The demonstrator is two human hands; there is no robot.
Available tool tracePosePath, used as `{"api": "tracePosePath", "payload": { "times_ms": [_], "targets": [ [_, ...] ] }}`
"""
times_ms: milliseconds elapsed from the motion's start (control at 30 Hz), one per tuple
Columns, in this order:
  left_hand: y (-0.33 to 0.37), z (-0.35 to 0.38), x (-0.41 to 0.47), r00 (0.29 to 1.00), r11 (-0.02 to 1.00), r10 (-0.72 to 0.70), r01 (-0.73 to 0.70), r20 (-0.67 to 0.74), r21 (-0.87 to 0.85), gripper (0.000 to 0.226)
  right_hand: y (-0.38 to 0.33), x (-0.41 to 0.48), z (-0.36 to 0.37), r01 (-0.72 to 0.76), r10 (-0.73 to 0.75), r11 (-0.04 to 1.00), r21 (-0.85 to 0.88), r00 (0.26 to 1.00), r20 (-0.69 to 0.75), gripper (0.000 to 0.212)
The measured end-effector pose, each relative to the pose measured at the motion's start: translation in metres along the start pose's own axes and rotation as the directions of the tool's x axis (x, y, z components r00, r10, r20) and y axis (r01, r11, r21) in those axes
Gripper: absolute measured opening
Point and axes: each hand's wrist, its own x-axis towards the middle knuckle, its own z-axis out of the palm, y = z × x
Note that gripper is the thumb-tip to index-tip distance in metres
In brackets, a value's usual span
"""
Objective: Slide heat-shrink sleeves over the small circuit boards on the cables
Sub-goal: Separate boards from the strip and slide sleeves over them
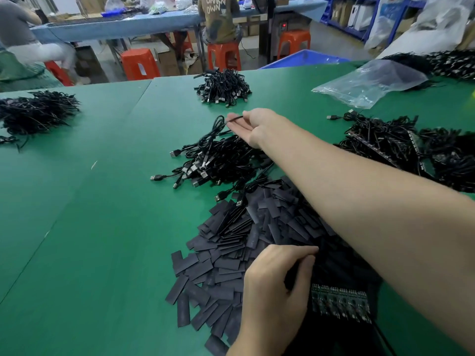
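Observation:
My right hand (pixel 253 125) reaches far across the green table (pixel 90 227) and pinches a thin black cable (pixel 218 124) above a heap of black USB cables (pixel 218 160). A large pile of flat black heat-shrink sleeves (pixel 226 253) lies close to me. At its near right edge my left hand (pixel 275 283) has curled fingers pinching a small black piece that looks like a sleeve. Just right of that hand lies a green panel of small circuit boards (pixel 339 301). My right forearm hides part of the sleeve pile.
More cables with boards are heaped at the right (pixel 385 140). Other black bundles sit at the far middle (pixel 222 86) and far left (pixel 36 111). A clear plastic bag (pixel 372 80) lies at the back right. People sit on orange stools beyond the table.

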Motion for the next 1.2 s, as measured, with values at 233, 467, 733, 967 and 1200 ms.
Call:
{"api": "tracePosePath", "payload": {
  "times_ms": [233, 467, 733, 967, 1200],
  "targets": [
    [0.0, 0.0, 0.001, 1.0, 1.0, 0.015, -0.015, 0.002, -0.006, 0.016, -0.019, 0.016, -0.024, -0.041, 0.048, 0.915, -0.4, 0.999, 0.007, 0.035],
    [0.0, 0.0, -0.001, 0.999, 0.999, 0.034, -0.034, 0.002, -0.003, 0.015, -0.033, -0.017, -0.048, 0.27, -0.246, 0.042, -0.962, 0.936, 0.252, 0.034],
    [0.011, -0.004, 0.001, 0.999, 0.996, -0.034, 0.034, 0.001, 0.085, 0.017, -0.035, -0.109, -0.119, 0.512, -0.337, -0.266, -0.817, 0.744, 0.577, 0.01],
    [0.015, -0.011, 0.003, 0.996, 0.994, -0.093, 0.094, -0.013, 0.055, 0.017, 0.029, -0.193, -0.225, 0.4, -0.264, -0.269, -0.876, 0.844, 0.466, 0.016],
    [0.008, -0.019, 0.004, 0.976, 0.98, -0.094, 0.056, 0.195, 0.192, 0.02, 0.063, -0.214, -0.245, 0.335, -0.173, -0.535, -0.776, 0.855, 0.489, 0.05]
  ]
}}
